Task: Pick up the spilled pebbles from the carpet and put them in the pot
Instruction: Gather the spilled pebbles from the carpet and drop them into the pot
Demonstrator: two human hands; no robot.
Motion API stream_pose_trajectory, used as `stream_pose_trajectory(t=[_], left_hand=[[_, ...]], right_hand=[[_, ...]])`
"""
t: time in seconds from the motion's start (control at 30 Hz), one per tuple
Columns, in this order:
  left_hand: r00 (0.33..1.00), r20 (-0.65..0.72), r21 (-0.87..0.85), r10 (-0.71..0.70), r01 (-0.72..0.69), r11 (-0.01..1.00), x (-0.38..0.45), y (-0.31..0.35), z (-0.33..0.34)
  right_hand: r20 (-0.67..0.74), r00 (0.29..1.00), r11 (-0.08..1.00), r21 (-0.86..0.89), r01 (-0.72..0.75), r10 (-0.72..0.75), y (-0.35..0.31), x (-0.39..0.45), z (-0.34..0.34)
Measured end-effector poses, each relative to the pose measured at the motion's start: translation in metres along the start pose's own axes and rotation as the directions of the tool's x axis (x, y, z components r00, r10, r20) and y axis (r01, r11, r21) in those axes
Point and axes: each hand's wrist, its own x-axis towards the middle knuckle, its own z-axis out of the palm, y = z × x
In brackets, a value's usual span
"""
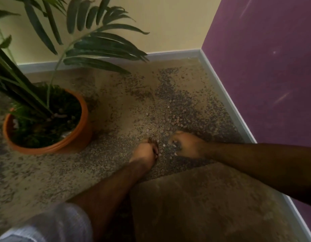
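Small pale pebbles (175,119) lie scattered on the speckled beige carpet (116,105) at the centre. An orange pot (81,133) holding a green palm stands at the left, with soil and a few pebbles inside. My left hand (145,151) rests on the carpet with its fingers curled, and pebbles show along its inner edge. A short gap to the right, my right hand (188,144) is curled palm down over more pebbles. Both hands sit to the right of the pot, about a forearm's length from its rim. The picture is blurred.
Palm fronds (102,44) hang over the carpet behind the pebbles. A grey skirting board (226,100) runs along a purple wall at the right and a yellow wall at the back. A darker shadowed patch of carpet (203,203) lies near me.
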Motion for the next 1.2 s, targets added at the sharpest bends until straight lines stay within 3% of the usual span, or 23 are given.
stream_pose_trajectory(t=[0.07, 0.17, 0.33, 0.5, 0.6, 0.77, 0.9, 0.97, 1.03, 1.13, 1.2], left_hand=[[0.999, 0.036, -0.009, 0.004, -0.004, 1.000, 0.000, 0.000, -0.001], [0.993, 0.055, -0.076, -0.102, 0.106, 0.991, 0.001, -0.004, -0.007], [0.959, 0.022, -0.303, -0.282, 0.275, 0.912, 0.002, -0.012, -0.016], [0.892, 0.091, -0.725, -0.443, 0.364, 0.585, 0.012, -0.001, -0.030], [0.863, 0.192, -0.808, -0.467, 0.409, 0.423, 0.012, -0.002, -0.037], [0.854, 0.377, -0.889, -0.359, 0.442, 0.117, 0.005, -0.013, -0.041], [0.844, 0.426, -0.896, -0.326, 0.443, -0.026, 0.003, -0.008, -0.042], [0.838, 0.414, -0.890, -0.355, 0.454, 0.033, 0.005, -0.002, -0.038], [0.852, 0.387, -0.868, -0.353, 0.465, 0.171, 0.008, 0.003, -0.030], [0.891, 0.253, -0.796, -0.376, 0.412, 0.443, 0.009, 0.012, -0.015], [0.933, 0.131, -0.672, -0.334, 0.332, 0.662, 0.006, 0.019, -0.003]], right_hand=[[0.032, 0.999, 0.999, -0.010, 0.043, -0.042, 0.001, 0.003, 0.005], [0.073, 0.992, 0.992, -0.065, 0.104, -0.100, -0.009, 0.012, 0.007], [0.078, 0.979, 0.970, -0.141, 0.196, -0.187, -0.026, 0.031, 0.016], [0.121, 0.962, 0.948, -0.178, 0.264, -0.245, -0.023, 0.036, 0.028], [0.159, 0.934, 0.915, -0.203, 0.349, -0.321, -0.018, 0.036, 0.033], [0.216, 0.918, 0.918, -0.151, 0.368, -0.332, -0.007, 0.038, 0.039], [0.103, 0.969, 0.974, 0.019, 0.224, -0.225, -0.002, 0.027, 0.023], [-0.014, 0.988, 0.967, 0.207, 0.150, -0.151, -0.001, 0.020, 0.011], [-0.101, 0.993, 0.937, 0.338, 0.091, -0.060, 0.003, 0.017, 0.002], [-0.135, 0.990, 0.901, 0.434, 0.015, 0.048, 0.015, 0.014, -0.001], [-0.139, 0.988, 0.914, 0.405, -0.009, 0.071, 0.025, 0.010, 0.001]])
